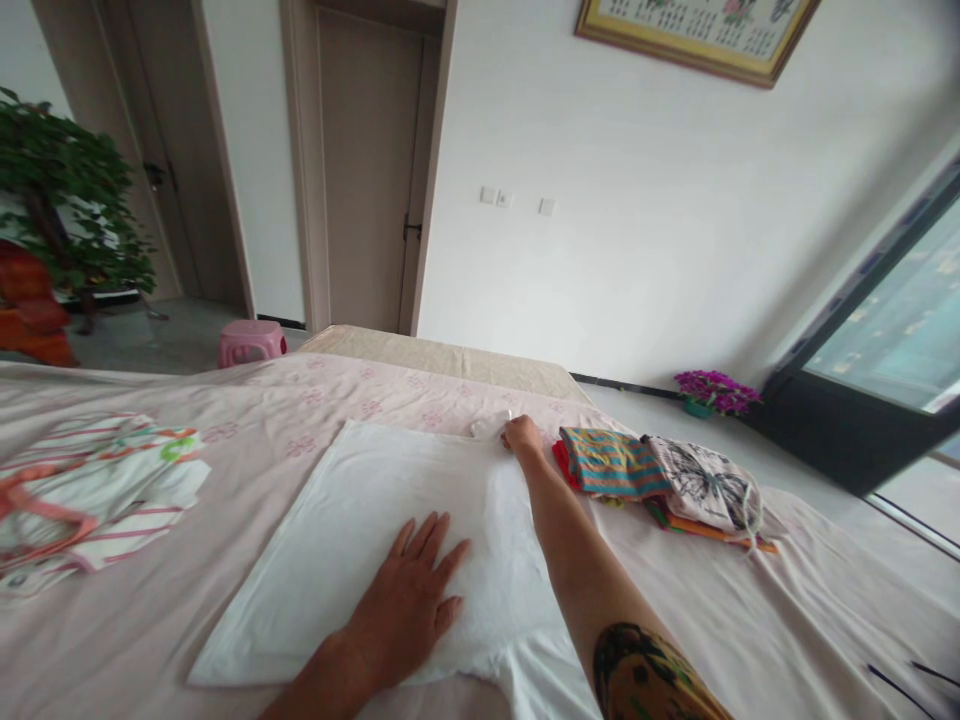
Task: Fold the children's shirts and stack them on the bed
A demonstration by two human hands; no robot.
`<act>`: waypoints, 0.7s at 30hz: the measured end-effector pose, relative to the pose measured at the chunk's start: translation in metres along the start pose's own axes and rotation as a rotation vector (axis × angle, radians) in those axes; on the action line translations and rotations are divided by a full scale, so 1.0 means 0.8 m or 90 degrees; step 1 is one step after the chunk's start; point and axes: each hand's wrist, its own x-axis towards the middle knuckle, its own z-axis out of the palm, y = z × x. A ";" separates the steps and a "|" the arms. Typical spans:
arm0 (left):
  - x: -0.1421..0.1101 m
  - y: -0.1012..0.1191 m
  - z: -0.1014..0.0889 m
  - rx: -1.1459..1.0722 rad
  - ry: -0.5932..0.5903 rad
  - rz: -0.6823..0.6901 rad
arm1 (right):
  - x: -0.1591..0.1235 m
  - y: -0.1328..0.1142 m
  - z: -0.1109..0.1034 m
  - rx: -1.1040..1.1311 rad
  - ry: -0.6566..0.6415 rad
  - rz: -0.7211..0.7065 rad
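A white shirt (pixel 337 520) is spread out on the pink flowered bed sheet (pixel 277 400). One part of it, nearest me on the right, lies in loose wrinkles. My left hand (pixel 409 590) rests flat on the shirt with its fingers spread. Farther off, my right hand (pixel 523 435) is closed in a pinch on the cloth at the shirt's far right corner, where a small bunched bit of white fabric (pixel 489 425) stands up beside the fingers. My right forearm hides part of the shirt's right edge.
Folded clothes (pixel 615 462) in several colours are stacked at the right, with a butterfly-print garment (pixel 705 485) among them. A striped white garment (pixel 112 490) lies crumpled at the left. Beyond the bed stand a pink stool (pixel 253 343) and a pot of purple flowers (pixel 716 392).
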 end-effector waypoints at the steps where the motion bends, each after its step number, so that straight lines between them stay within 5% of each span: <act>1: 0.000 0.000 0.001 -0.002 0.004 -0.002 | 0.000 -0.001 -0.001 0.005 0.002 0.003; 7: -0.002 0.000 -0.001 -0.015 0.013 -0.004 | -0.042 -0.019 0.018 0.030 0.054 -0.031; 13: -0.001 0.003 -0.011 -0.014 -0.016 -0.010 | -0.079 -0.019 0.058 -0.047 -0.051 -0.310; 18: -0.002 0.004 -0.006 -0.006 -0.008 -0.018 | -0.035 0.003 0.029 -0.132 -0.126 -0.185; 21: -0.004 0.001 -0.008 -0.017 -0.014 -0.013 | -0.038 0.013 0.017 -0.140 -0.112 -0.127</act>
